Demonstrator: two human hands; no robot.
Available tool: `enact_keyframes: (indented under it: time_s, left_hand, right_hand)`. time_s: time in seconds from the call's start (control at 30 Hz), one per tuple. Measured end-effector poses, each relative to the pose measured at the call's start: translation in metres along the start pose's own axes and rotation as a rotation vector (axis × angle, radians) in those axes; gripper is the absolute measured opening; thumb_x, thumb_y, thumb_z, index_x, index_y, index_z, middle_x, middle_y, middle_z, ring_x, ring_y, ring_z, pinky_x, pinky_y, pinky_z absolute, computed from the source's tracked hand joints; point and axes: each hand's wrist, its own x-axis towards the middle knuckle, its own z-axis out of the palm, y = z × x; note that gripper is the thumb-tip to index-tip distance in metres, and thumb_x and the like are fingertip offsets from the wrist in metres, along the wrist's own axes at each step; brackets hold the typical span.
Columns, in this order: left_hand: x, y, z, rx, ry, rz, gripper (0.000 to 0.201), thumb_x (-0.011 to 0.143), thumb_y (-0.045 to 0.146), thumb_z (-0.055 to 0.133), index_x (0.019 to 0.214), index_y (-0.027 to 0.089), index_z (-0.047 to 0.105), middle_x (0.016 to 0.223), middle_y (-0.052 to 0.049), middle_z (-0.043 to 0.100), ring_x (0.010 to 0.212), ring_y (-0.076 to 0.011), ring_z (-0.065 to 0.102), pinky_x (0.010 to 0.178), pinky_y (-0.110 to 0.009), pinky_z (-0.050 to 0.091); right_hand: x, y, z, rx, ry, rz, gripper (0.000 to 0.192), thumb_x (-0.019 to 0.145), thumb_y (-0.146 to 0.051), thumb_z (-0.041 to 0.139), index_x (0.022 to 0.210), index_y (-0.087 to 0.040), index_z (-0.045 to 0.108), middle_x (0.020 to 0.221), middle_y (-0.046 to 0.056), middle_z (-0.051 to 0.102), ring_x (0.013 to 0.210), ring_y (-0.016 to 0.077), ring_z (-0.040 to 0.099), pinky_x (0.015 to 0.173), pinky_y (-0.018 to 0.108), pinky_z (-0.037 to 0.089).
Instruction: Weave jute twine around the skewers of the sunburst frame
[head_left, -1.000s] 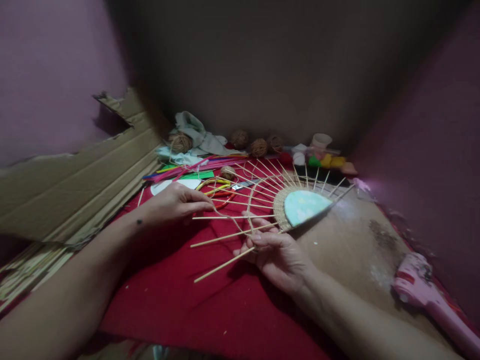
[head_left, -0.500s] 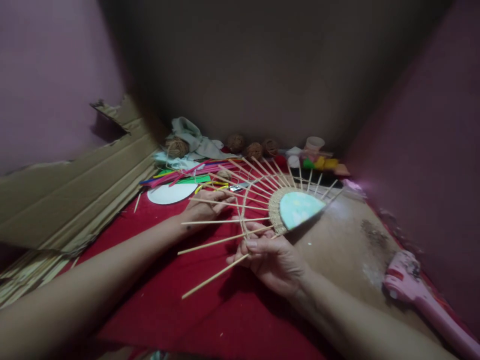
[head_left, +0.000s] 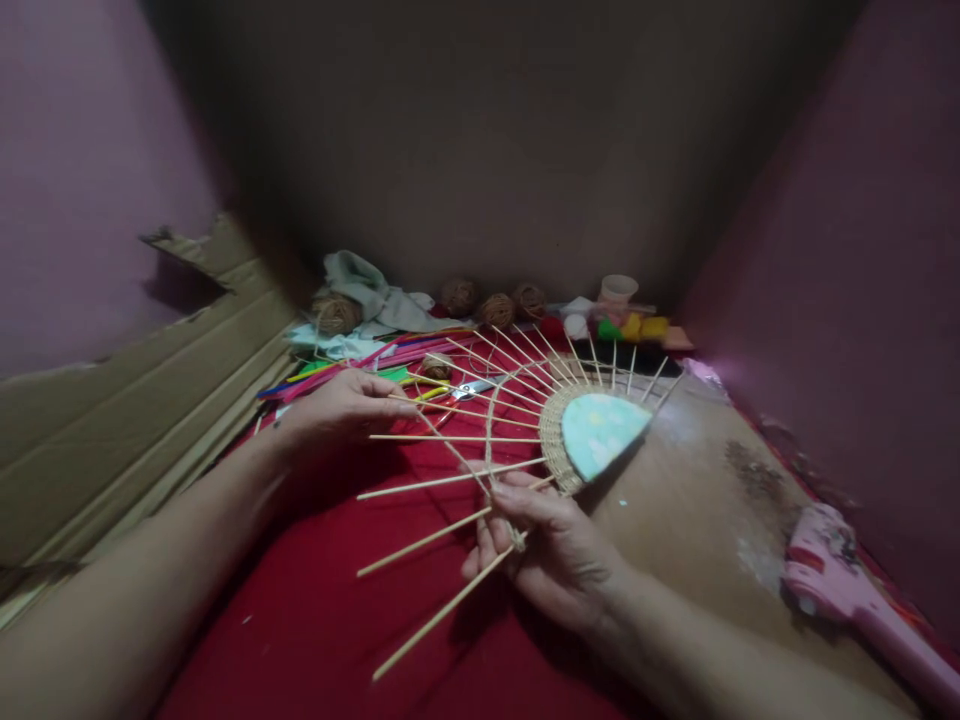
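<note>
Woven fan frame (head_left: 592, 432) on red cloth (head_left: 315, 600), spokes splayed left | right hand (head_left: 551, 555) pinches jute cord (head_left: 491, 440) at a spoke | left hand (head_left: 341, 408) grips cord's far end

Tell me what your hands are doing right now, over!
Left hand pinching string. Right hand gripping sticks of woven fan. Scissors lying behind, nothing blocking.

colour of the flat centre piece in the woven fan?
Pale mint green with faint yellowish blotches: the centre piece, clearest in the head view.
</note>
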Motion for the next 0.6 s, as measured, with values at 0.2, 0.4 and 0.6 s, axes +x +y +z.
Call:
enact_keyframes:
  time_s: [0.2,0.4,0.6]
  left_hand:
    - [-0.001,0.001,-0.017,0.036,-0.133,-0.091,0.033,0.069,0.045,0.069,0.054,0.017,0.06,0.041,0.004,0.038,0.035,-0.0045,0.026,0.036,-0.022,0.015]
    - [-0.011,0.016,-0.024,0.456,0.124,0.144,0.034,0.069,0.05,0.066,0.06,0.017,0.065,0.05,0.003,0.045,0.047,-0.0071,0.038,0.044,-0.02,0.028]
    - [-0.004,0.01,-0.012,0.45,0.215,0.22,0.034,0.073,0.049,0.059,0.069,0.016,0.069,0.057,0.001,0.057,0.056,-0.0108,0.048,0.053,-0.021,0.036]
  right_hand:
    - [-0.001,0.001,0.0,-0.012,0.011,0.004,0.032,0.069,-0.016,0.067,0.101,-0.009,0.066,0.043,-0.003,0.055,0.04,0.0115,0.051,0.054,0.033,0.055]
    - [0.0,0.003,0.0,-0.012,0.037,0.024,0.037,0.066,-0.016,0.067,0.103,-0.009,0.066,0.043,-0.004,0.054,0.039,0.0109,0.051,0.052,0.031,0.054]
    - [-0.004,0.008,0.001,-0.084,-0.04,0.046,0.043,0.066,-0.018,0.068,0.108,-0.009,0.064,0.042,-0.003,0.055,0.038,0.0116,0.051,0.049,0.033,0.055]
